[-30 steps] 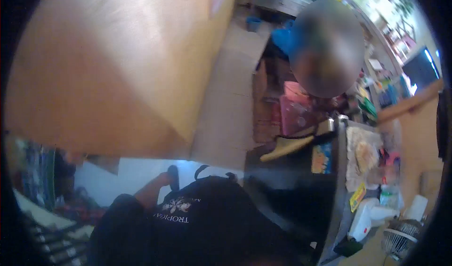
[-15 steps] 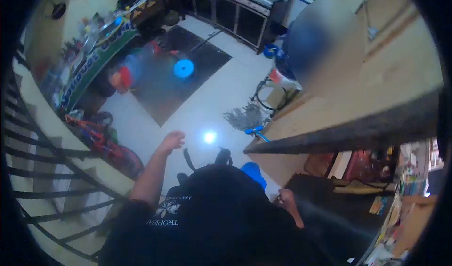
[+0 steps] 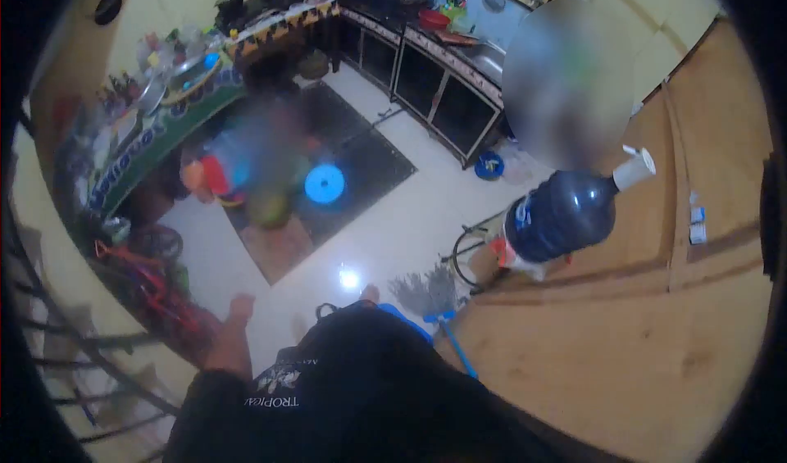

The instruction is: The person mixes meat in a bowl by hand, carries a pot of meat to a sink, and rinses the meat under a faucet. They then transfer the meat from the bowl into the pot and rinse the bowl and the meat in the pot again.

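Bicycle [image 3: 152, 287] stands near the left hand [image 3: 239, 309], on its left side; blur hides whether the fingers [image 3: 244, 300] are spread or pressed together.

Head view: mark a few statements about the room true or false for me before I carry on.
1. The left hand shows in the view. True.
2. The right hand shows beside the mop. False: the right hand is not in view.
3. The large water bottle has a white pump at its neck. True.
4. The mop's handle is red. False: it is blue.
5. The round blue object appears against the dark mat. True.
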Available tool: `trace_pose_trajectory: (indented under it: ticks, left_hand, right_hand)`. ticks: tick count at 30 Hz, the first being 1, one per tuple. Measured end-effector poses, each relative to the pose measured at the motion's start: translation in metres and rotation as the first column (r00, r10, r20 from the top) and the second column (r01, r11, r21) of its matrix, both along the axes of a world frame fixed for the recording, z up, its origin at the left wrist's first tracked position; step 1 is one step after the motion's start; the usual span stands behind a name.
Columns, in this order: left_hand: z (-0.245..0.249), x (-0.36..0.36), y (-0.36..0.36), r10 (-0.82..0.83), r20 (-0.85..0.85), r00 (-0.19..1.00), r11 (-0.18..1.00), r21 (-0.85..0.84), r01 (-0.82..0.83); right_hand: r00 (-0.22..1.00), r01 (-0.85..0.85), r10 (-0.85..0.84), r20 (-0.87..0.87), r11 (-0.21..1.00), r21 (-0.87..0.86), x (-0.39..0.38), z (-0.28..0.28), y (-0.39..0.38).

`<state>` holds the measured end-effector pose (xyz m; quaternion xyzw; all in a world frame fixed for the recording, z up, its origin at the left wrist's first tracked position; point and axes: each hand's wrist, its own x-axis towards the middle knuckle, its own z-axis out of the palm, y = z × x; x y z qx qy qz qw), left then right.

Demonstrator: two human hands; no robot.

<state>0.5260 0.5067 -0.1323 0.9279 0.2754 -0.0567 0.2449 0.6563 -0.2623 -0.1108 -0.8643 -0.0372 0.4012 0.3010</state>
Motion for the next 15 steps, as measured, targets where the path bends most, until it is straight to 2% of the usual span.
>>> trace_pose_trajectory:
  ticks: [1,2,4,5,6,7,8,9,10,12,13,15]
  left_hand:
    - [0.05,-0.003,-0.015,-0.026,0.084,0.996,1.0,0.006,0.025]
    - [0.03,-0.045,-0.009,-0.001,-0.249,0.969,0.99,-0.135,-0.034]
    - [0.067,-0.041,-0.025,0.046,-0.382,0.923,0.961,-0.235,-0.145]
    - [0.079,-0.036,-0.03,0.056,-0.416,0.908,0.946,-0.27,-0.182]
    - [0.088,-0.024,-0.034,0.056,-0.435,0.899,0.932,-0.3,-0.204]
    - [0.09,-0.011,-0.034,0.057,-0.448,0.892,0.922,-0.32,-0.22]
    - [0.091,0.009,-0.03,0.05,-0.457,0.888,0.915,-0.336,-0.224]
    - [0.094,0.036,-0.025,0.039,-0.456,0.889,0.912,-0.347,-0.218]
    - [0.089,0.061,-0.015,0.018,-0.447,0.894,0.914,-0.355,-0.196]
    - [0.075,0.115,0.013,-0.043,-0.414,0.909,0.929,-0.352,-0.117]
    - [0.064,0.145,0.032,-0.084,-0.39,0.917,0.939,-0.339,-0.058]
    - [0.04,0.225,0.086,-0.218,-0.3,0.929,0.957,-0.253,0.143]
  right_hand:
    - [1.0,-0.019,0.019,0.016,1.0,0.002,0.031,-0.002,0.013]
    - [0.998,-0.046,0.046,0.048,0.999,-0.001,0.065,-0.001,0.025]
    - [0.968,-0.177,0.182,0.171,0.983,-0.042,0.148,0.0,0.047]
    - [0.911,-0.292,0.312,0.27,0.95,-0.113,0.192,0.0,0.056]
    - [0.745,-0.463,0.546,0.383,0.837,-0.293,0.243,0.003,0.063]
    - [0.594,-0.523,0.682,0.426,0.73,-0.439,0.293,0.015,0.075]
    - [0.552,-0.514,0.718,0.425,0.694,-0.505,0.347,0.029,0.087]
    - [0.829,-0.133,0.153,0.537,0.988,-0.076,0.378,0.038,0.1]
    - [0.807,0.344,-0.463,0.366,0.873,0.346,0.411,0.046,0.116]
    - [0.769,0.186,-0.183,0.612,0.981,0.059,0.479,0.086,0.135]
    - [0.774,0.198,-0.193,0.603,0.978,0.058,0.5,0.115,0.151]
    - [0.862,0.289,-0.334,0.383,0.942,0.17,0.537,0.171,0.186]
